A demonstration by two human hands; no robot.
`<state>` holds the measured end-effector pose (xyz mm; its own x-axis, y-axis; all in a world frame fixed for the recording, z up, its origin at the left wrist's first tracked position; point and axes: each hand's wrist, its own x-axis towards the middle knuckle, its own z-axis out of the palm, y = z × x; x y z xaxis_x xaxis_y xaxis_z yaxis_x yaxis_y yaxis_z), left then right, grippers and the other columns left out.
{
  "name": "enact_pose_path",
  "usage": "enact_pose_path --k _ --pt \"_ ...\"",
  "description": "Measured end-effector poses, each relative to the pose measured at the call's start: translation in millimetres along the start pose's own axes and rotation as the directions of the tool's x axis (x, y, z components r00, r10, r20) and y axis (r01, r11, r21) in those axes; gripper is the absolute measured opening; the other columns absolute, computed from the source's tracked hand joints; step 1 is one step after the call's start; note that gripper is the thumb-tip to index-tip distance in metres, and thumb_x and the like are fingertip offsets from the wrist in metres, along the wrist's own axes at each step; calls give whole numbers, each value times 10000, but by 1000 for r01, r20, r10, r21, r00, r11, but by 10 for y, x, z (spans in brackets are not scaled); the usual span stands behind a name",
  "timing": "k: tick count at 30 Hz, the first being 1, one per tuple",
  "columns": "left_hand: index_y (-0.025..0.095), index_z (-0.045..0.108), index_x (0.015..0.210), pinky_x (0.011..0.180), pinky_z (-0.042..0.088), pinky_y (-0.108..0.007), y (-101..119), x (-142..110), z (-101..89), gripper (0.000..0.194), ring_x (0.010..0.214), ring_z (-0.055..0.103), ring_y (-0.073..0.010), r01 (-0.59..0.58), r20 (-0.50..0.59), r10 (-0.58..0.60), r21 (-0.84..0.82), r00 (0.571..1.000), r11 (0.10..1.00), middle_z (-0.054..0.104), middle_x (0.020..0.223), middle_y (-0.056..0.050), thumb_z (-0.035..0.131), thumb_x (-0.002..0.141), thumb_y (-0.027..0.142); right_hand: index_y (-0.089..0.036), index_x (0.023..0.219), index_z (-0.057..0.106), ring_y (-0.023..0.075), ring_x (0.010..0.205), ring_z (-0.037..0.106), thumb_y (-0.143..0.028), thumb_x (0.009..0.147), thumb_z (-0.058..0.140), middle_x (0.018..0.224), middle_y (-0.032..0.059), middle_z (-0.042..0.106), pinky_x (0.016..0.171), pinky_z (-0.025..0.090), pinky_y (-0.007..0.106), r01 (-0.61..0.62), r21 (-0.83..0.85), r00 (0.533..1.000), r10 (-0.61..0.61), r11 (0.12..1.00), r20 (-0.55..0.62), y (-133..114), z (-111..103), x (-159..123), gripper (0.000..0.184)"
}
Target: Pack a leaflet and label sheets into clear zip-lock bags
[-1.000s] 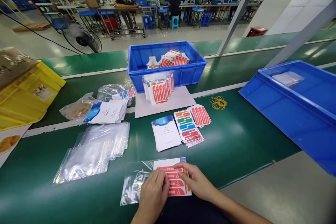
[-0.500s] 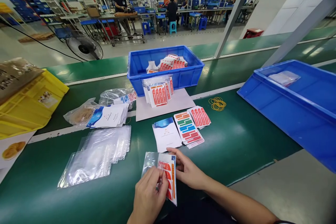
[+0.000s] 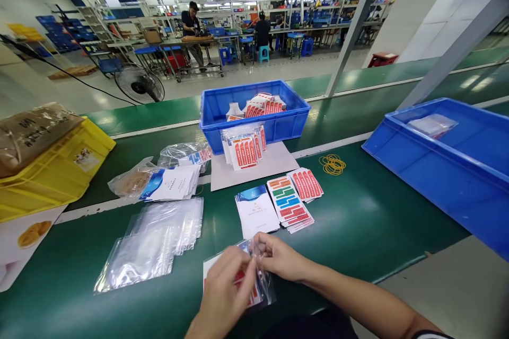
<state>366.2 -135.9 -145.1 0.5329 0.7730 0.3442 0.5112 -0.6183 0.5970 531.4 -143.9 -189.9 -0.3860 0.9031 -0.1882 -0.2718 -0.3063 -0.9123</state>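
Both my hands grip a clear plastic bag (image 3: 265, 287) with red-and-white sticker cards inside, just above the green belt's near edge. My left hand (image 3: 226, 292) pinches the bag's left side, covering most of the cards. My right hand (image 3: 278, 257) pinches the bag's top edge with fingers closed. Just beyond lie a white-and-blue booklet stack (image 3: 256, 212), a multicoloured sticker sheet stack (image 3: 290, 202) and a red sticker stack (image 3: 306, 184).
Empty clear bags (image 3: 153, 241) lie at left, more booklets (image 3: 170, 183) behind them. A blue bin (image 3: 254, 111) with packed cards leaning on it stands at centre, a large blue tray (image 3: 445, 161) at right, yellow crates (image 3: 55, 169) at left, rubber bands (image 3: 332, 164). People work far behind.
The bag with cards was flat on the belt, then turned upright, and now is held lower with both hands pinching its opening. The camera view tilted upward.
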Motion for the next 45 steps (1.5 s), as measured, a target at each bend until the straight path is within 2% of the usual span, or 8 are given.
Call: enact_pose_path --k 1,3,6,8,15,21,29,45 --pt "207 555 888 707 442 -288 -69 61 -62 35 811 579 -182 60 16 -60 -30 998 998 609 844 -42 549 853 210 -181 798 492 75 560 460 -545 658 749 653 -63 488 538 386 201 -6 -21 1000 6 1000 17 -17 -22 28 467" --pt "222 551 1097 786 443 -313 -234 174 -159 287 998 561 -226 224 139 -205 -136 969 965 617 1066 -76 608 824 288 -171 781 520 78 543 452 -562 657 740 636 -57 494 529 387 208 -4 -62 999 7 998 41 -55 -77 71 466" --pt "202 620 930 684 449 -283 -473 258 -178 182 795 601 -192 458 456 -260 -405 851 791 660 872 -33 612 819 347 -161 755 544 84 534 453 -605 757 623 616 -48 495 542 386 222 25 -107 1000 -24 994 9 -86 -170 109 450" --pt "179 590 759 613 434 -266 -589 251 -122 209 641 572 -154 532 529 -248 -494 811 688 626 703 -5 569 847 368 -159 758 551 89 536 453 -624 824 517 613 -43 490 550 379 228 47 -145 998 -53 988 -35 -80 -230 116 470" --pt "182 509 774 603 389 -239 -672 175 33 223 631 499 -117 540 460 -303 -580 835 610 521 706 25 538 869 382 -166 730 547 99 615 462 -456 771 660 688 -30 521 589 369 221 92 -281 982 -134 955 -134 -27 -340 97 314" --pt "170 530 688 564 348 -228 -592 158 75 266 584 463 -106 522 465 -274 -571 842 634 513 645 28 546 867 366 -155 711 596 98 597 467 -353 757 670 655 -25 547 568 373 218 83 -317 986 -123 945 -108 -15 -326 86 216" --pt "176 509 686 565 352 -229 -699 144 33 272 599 449 -107 501 403 -311 -555 860 664 477 659 29 522 876 371 -151 722 621 86 552 444 -304 739 667 659 -13 553 494 337 199 84 -361 982 -138 929 -128 -142 -393 71 161" --pt "171 566 675 546 345 -237 -612 168 -13 250 572 470 -118 460 462 -232 -475 856 750 544 623 10 551 857 342 -155 723 671 109 578 526 -217 756 617 656 -1 629 543 404 213 143 -483 970 -220 864 -105 -135 -329 54 88"
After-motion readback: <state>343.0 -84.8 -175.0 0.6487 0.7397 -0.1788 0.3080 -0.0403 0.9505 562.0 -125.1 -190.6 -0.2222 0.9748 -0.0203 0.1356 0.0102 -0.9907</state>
